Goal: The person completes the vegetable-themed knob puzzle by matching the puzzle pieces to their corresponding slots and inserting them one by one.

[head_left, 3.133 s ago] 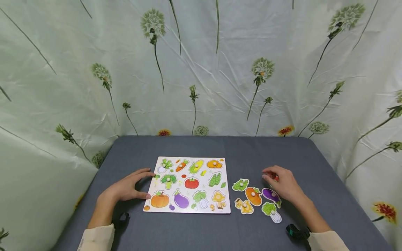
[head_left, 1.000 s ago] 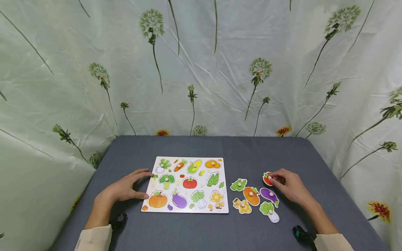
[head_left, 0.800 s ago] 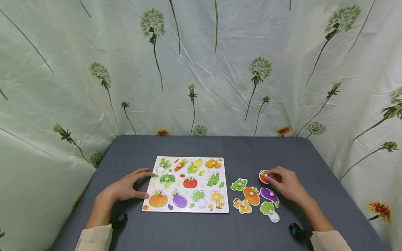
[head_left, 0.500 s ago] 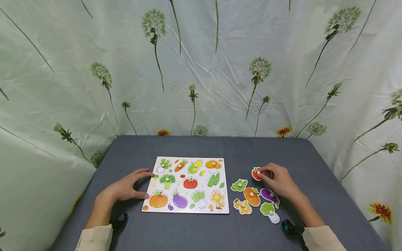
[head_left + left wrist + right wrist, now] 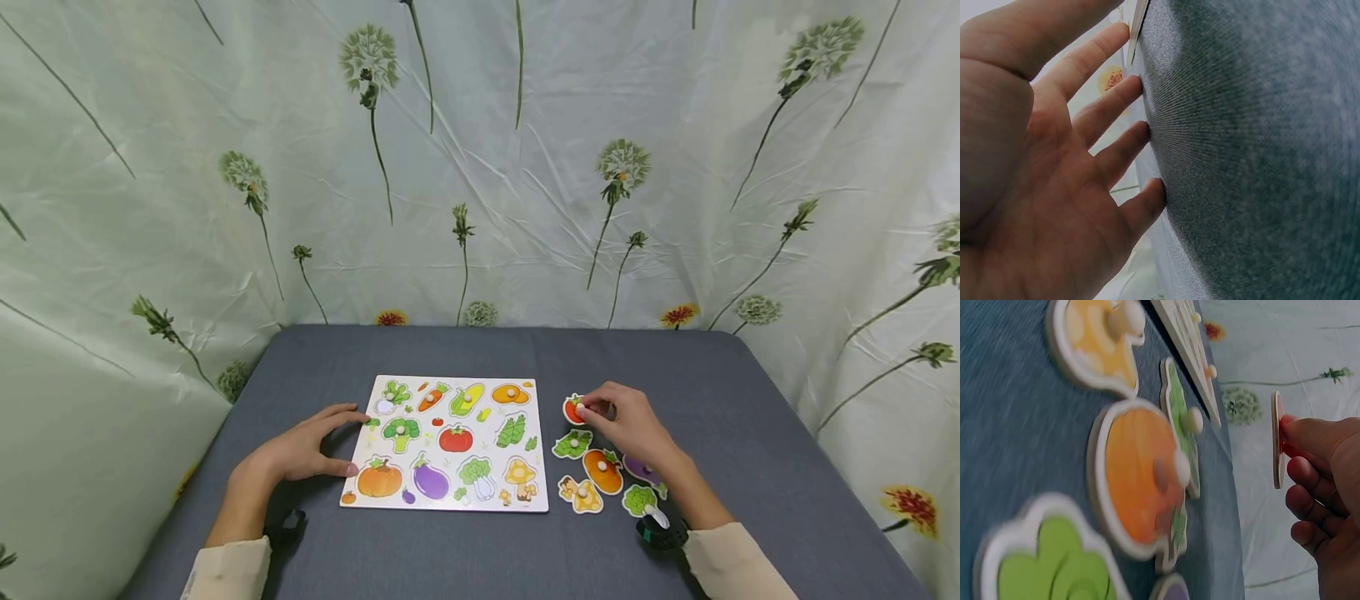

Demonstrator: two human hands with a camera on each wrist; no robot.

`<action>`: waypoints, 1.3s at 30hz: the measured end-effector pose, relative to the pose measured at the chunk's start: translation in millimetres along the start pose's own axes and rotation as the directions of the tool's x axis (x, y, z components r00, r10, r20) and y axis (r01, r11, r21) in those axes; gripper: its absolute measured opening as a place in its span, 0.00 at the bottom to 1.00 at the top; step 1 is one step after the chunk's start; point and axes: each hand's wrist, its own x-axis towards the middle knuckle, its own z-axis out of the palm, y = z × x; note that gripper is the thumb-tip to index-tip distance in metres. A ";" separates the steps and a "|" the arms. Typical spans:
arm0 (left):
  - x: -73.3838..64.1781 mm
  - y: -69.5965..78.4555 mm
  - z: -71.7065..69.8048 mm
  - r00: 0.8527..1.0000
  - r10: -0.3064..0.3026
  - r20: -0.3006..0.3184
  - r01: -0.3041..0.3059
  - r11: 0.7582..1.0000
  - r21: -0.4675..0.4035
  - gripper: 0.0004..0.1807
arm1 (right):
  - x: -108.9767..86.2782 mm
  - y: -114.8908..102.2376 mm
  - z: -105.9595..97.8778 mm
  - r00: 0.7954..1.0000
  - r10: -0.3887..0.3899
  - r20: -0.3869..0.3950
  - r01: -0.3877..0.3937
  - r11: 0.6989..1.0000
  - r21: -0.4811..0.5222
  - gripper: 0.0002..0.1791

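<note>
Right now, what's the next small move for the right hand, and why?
Probably carry the tomato piece left to the board's tomato picture: the right hand pinches the piece clear of the table, that matching picture shows no knob, and the left hand touches the board's left edge.

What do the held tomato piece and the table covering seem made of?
Tomato piece: likely wood or fibreboard, from its pale tan edge; the face looks printed, its gloss unclear.
Table covering: apparently matte grey fabric, by the fine weave in the left wrist view.
</note>
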 end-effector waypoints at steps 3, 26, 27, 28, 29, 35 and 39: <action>-1.1 1.1 0.6 1.000 -0.001 0.002 0.001 1.000 0.002 0.47 | 4.1 -6.4 4.8 1.000 0.010 0.012 -0.010 1.000 0.006 0.04; 3.0 1.2 2.7 1.000 0.013 -0.004 -0.013 1.000 0.014 0.47 | 32.1 -61.7 56.5 0.990 -0.121 0.069 0.115 0.990 0.086 0.03; 3.0 1.4 2.6 1.000 0.011 -0.005 -0.010 1.000 0.009 0.47 | 33.2 -64.5 58.3 0.990 -0.125 0.072 0.118 0.989 0.089 0.03; 2.8 1.7 2.4 1.000 0.014 -0.003 -0.014 1.000 0.008 0.47 | 34.1 -67.5 59.8 0.989 -0.126 0.076 0.119 0.989 0.092 0.03; 2.6 2.0 2.3 1.000 0.017 -0.004 -0.017 1.000 0.010 0.47 | 35.1 -70.0 61.5 0.989 -0.130 0.078 0.122 0.988 0.092 0.03; 0.8 3.0 1.1 1.000 0.008 -0.004 -0.008 1.000 0.023 0.47 | 40.3 -80.6 72.7 0.984 -0.157 0.084 0.147 0.982 0.116 0.03; -0.1 2.8 -0.5 1.000 0.000 0.000 0.000 1.000 0.018 0.47 | 43.5 -87.3 80.2 0.984 -0.152 0.088 0.139 0.981 0.134 0.03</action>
